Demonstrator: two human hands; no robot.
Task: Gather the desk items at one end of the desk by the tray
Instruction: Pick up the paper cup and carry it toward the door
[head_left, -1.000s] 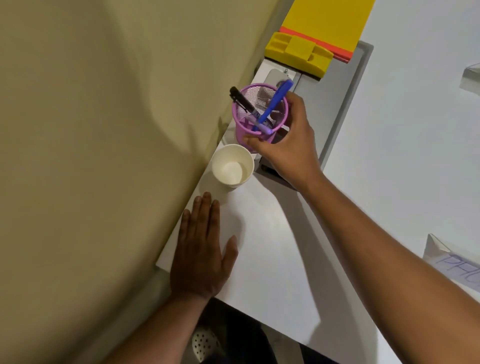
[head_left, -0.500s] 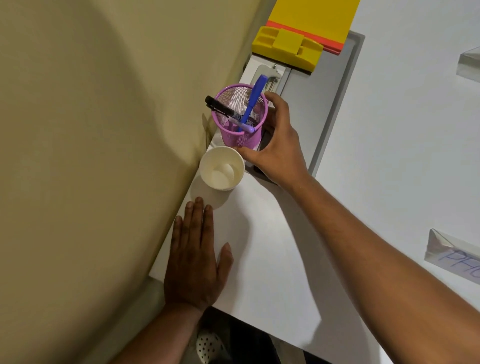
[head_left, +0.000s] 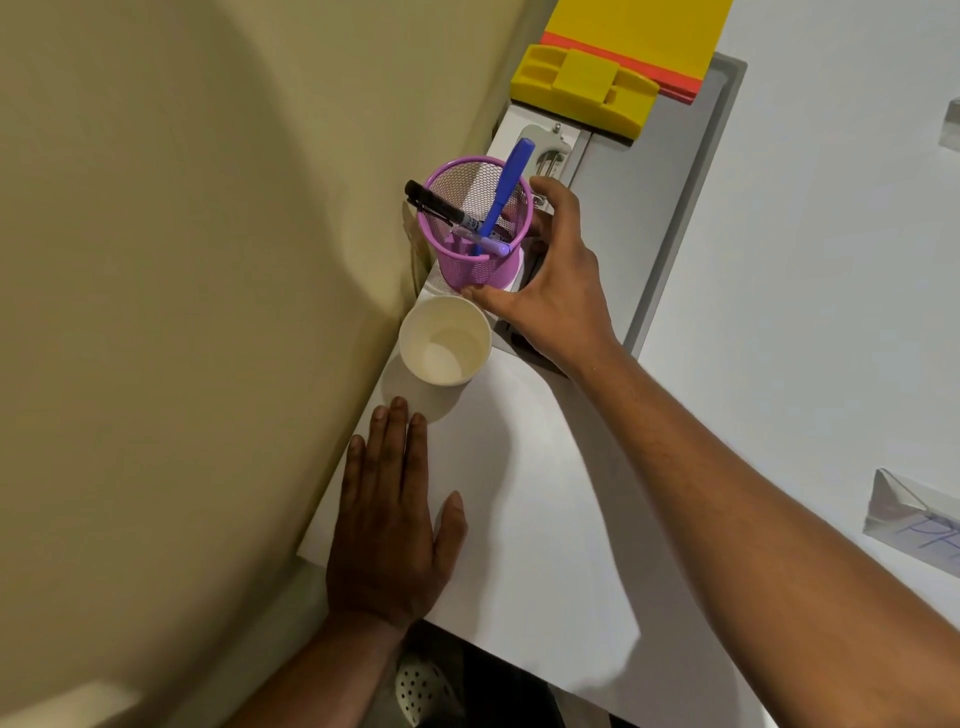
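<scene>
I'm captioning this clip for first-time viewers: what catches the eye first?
The purple mesh pen cup by the wall, holding a blue pen and a black marker, gripped by the right hand. Just beside it stands an empty paper cup; the left hand lies flat on the desk.

My right hand (head_left: 553, 291) curls around the purple wire-mesh pen cup (head_left: 475, 226), thumb at its base and fingers along its far side. The cup stands upright near the left edge of the white desk (head_left: 524, 499), against the beige wall (head_left: 208, 260), holding a blue marker (head_left: 506, 189) and a black marker (head_left: 441, 208) that lean across each other. Just in front of it sits an empty white paper cup (head_left: 445, 340). My left hand (head_left: 392, 525) lies flat, palm down, at the desk's near left corner. A grey tray (head_left: 685, 187) lies beside the pen cup, with a yellow plastic organiser (head_left: 582, 88) at its far end.
</scene>
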